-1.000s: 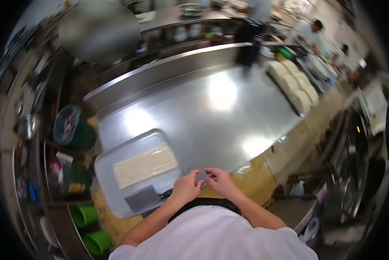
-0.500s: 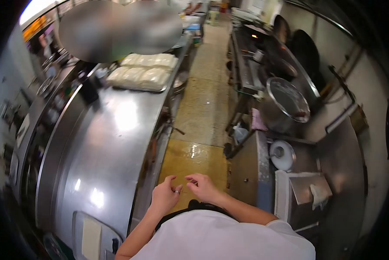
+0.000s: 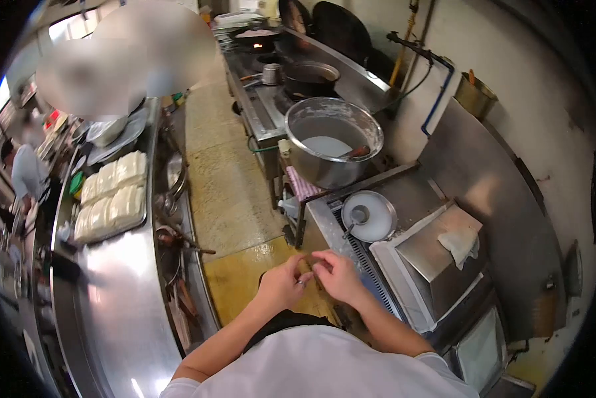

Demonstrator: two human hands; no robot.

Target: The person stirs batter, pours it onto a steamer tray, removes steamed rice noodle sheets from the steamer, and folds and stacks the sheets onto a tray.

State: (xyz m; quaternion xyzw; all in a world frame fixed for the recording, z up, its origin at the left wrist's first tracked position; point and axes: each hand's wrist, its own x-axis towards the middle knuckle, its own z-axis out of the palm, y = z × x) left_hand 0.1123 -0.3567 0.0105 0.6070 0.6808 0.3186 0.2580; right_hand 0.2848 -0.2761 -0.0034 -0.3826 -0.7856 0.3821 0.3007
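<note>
In the head view my left hand [image 3: 286, 282] and my right hand [image 3: 339, 277] are held in front of my body, above the yellowish floor. Their fingers are loosely bent, with fingertips close to each other, and no object shows in either hand. A ring sits on a left finger. Nearest to the right hand, on the worktop, is a white-filled bowl [image 3: 376, 224] with a ladle [image 3: 359, 213] in it. Beyond that stands a large steel pot [image 3: 324, 171] with pale contents and a brownish handle at its rim.
At left, a steel counter [image 3: 122, 292] bears a tray of white wrapped blocks [image 3: 112, 196]. On the right are a slanted metal lid [image 3: 437, 242] with a cloth [image 3: 460, 247] on it, and a stove with a wok [image 3: 311, 78]. A co-worker [image 3: 29, 169] stands far left.
My view has turned right, so the counter has shifted left and the pot and bowl sit nearer the middle. My hands have come closer together.
</note>
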